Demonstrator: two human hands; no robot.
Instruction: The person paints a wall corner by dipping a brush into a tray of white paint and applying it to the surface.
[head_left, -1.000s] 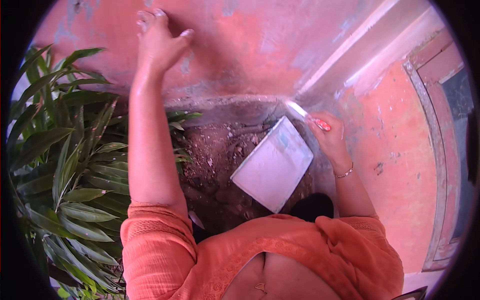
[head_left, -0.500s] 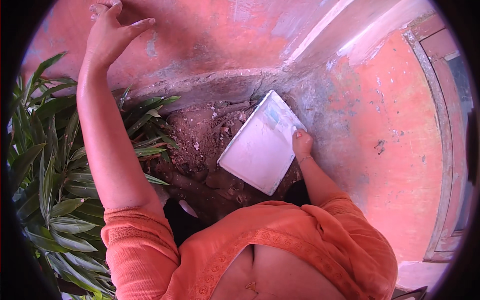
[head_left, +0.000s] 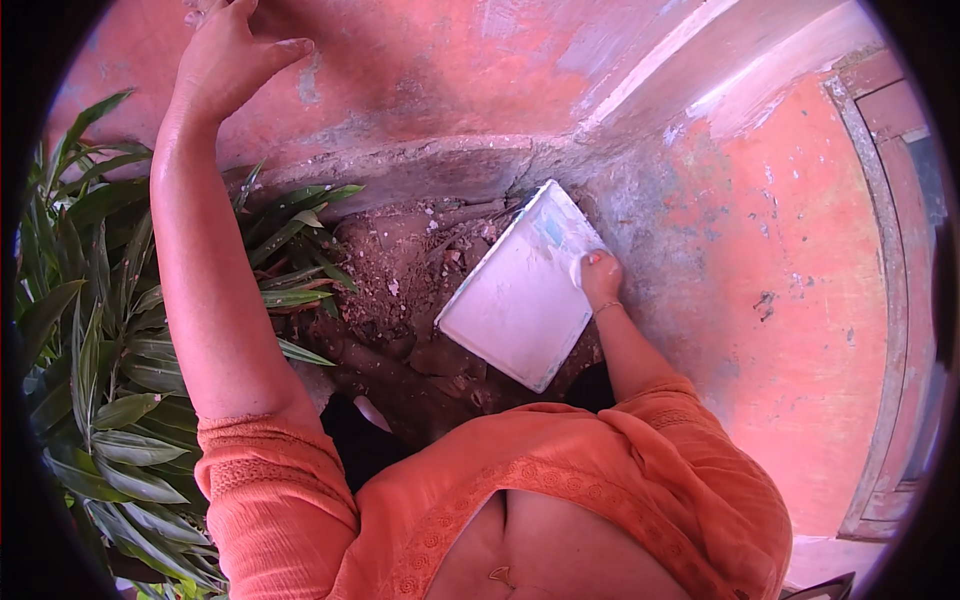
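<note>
In the head view, my right hand (head_left: 602, 280) grips the right rim of a shallow white tray (head_left: 515, 305), tilted over the soil in the corner. Pale paint-like smears and a bluish patch mark its inside near the top. My left hand (head_left: 222, 65) is raised up and to the left, in front of the pink wall (head_left: 430, 70). Its thumb stretches out to the right, apart from the bent fingers, which the top of the picture partly cuts off. I see nothing held there, and whether the fingers touch the wall I cannot tell.
Long-leaved green plants (head_left: 135, 400) crowd the left side, under my left arm. Soil with rubble and roots (head_left: 400, 270) fills the corner at the walls' foot. A weathered wall (head_left: 770, 290) with flaking paint stands at right, beside a wooden frame (head_left: 885, 270).
My left hand has shifted slightly upward, its fingers further out of the picture. My right hand and the tray stay nearly in place. The view has turned a little.
</note>
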